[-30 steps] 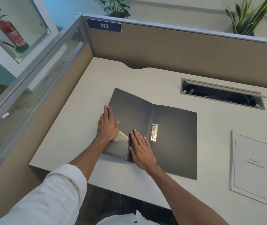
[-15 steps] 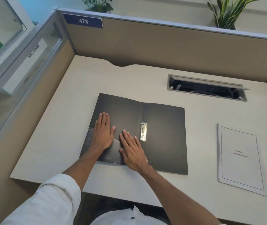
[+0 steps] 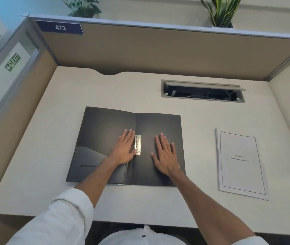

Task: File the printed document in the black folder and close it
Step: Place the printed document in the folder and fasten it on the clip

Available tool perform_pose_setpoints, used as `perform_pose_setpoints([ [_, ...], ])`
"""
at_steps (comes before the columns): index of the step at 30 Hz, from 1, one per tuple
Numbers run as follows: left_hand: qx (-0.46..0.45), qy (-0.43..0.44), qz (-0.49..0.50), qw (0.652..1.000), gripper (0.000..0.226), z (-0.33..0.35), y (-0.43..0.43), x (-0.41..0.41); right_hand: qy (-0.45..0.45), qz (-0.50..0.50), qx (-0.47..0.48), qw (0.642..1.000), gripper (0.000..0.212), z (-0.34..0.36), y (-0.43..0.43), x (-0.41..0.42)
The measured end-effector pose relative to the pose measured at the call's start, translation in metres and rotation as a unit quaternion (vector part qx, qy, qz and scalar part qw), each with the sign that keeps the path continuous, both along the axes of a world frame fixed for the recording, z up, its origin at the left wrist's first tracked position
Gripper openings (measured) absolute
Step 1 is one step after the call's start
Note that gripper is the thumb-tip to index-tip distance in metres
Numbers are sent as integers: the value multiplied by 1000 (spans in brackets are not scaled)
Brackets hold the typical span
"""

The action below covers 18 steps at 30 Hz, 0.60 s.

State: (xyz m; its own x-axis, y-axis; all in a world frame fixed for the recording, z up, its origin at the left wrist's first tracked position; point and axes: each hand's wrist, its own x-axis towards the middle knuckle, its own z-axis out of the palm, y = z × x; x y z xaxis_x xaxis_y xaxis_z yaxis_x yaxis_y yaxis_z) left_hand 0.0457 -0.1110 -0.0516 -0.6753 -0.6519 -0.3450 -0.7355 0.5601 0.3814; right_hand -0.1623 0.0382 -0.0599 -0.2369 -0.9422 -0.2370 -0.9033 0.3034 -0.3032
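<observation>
The black folder (image 3: 103,128) lies open and flat in the middle of the desk, with a metal clip (image 3: 138,145) along its spine. My left hand (image 3: 124,149) rests flat on the left half, fingers spread, its thumb beside the clip. On the right half my right hand (image 3: 165,154) lies flat with its fingers apart. Neither hand holds anything. The printed document (image 3: 240,163), a white stapled sheaf with a framed title page, sits on the desk to the right of the folder, apart from both hands.
A pocket (image 3: 91,161) is on the folder's lower left inside cover. An open cable slot (image 3: 202,91) is sunk into the desk (image 3: 56,138) behind the folder. Brown partition walls (image 3: 158,50) enclose the desk at the back and sides.
Both hands have slid right across the open folder: the left from the pocket area to beside the clip, the right over the spine onto the right half. The camera view shifted too.
</observation>
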Motion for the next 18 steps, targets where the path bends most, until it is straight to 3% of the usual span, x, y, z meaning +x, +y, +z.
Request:
perform_pose_setpoints([
  [5, 37, -25, -5, 999, 96, -6, -6, -2, -19, 19, 49, 998, 78, -5, -5, -2],
  [18, 70, -19, -9, 997, 107, 3, -11, 3, -17, 14, 64, 998, 78, -16, -8, 1],
])
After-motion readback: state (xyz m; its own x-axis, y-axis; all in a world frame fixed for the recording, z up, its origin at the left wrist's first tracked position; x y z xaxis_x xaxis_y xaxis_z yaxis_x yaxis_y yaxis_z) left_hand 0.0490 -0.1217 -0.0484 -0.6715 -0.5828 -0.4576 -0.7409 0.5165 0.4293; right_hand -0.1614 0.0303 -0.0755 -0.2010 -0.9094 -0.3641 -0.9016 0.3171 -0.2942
